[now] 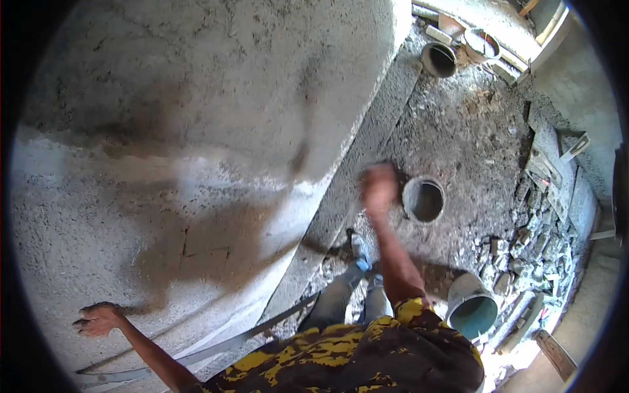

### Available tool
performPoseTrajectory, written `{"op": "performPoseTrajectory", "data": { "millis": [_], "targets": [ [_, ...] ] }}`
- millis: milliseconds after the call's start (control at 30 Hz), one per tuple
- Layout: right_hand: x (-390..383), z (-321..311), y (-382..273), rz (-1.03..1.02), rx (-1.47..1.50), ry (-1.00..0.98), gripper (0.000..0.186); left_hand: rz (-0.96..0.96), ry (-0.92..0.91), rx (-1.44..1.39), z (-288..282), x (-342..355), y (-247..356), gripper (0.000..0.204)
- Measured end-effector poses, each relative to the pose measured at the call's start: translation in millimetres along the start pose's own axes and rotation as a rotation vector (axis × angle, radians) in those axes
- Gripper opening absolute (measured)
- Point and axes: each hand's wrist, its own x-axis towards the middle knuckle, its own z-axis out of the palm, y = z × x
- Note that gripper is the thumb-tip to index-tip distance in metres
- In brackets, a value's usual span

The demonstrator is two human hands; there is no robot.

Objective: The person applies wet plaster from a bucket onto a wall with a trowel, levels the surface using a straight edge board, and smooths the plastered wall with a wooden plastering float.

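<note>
My left hand point(98, 320) is at the grey plastered wall point(216, 131), its fingers spread and their tips dark. It appears to rest against the surface, and nothing shows in its grasp. Out in front of me, my right hand point(380, 188) is smeared by motion, so its fingers cannot be made out. Just right of that hand, a round bucket point(407, 200) stands on the rough floor with grey matter inside. A long thin strip point(223, 351) runs low along the wall between my left forearm and my legs.
A tilted bucket with a teal inside point(473, 316) lies close to my right side. Rubble point(504, 262) covers the right floor. Flat hand tools point(545, 168) lean by the far-right wall. At the back stand a dark bucket point(427, 60) and a pale bucket point(481, 44).
</note>
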Motion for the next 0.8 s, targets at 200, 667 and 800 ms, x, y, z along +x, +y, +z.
{"op": "performPoseTrajectory", "data": {
  "millis": [200,667,800],
  "targets": [
    [-138,9,-69,0.383,0.544,-0.307,0.022,0.135,0.037,0.017,7,13,-22,0.063],
    [-56,39,431,1.303,-0.274,-0.327,0.04,0.744,0.204,0.061,-1,17,-28,0.05],
    [-72,23,648,0.8,-0.397,-0.216,0.04,0.71,0.048,0.03,56,-73,-52,0.045]
  ]
}}
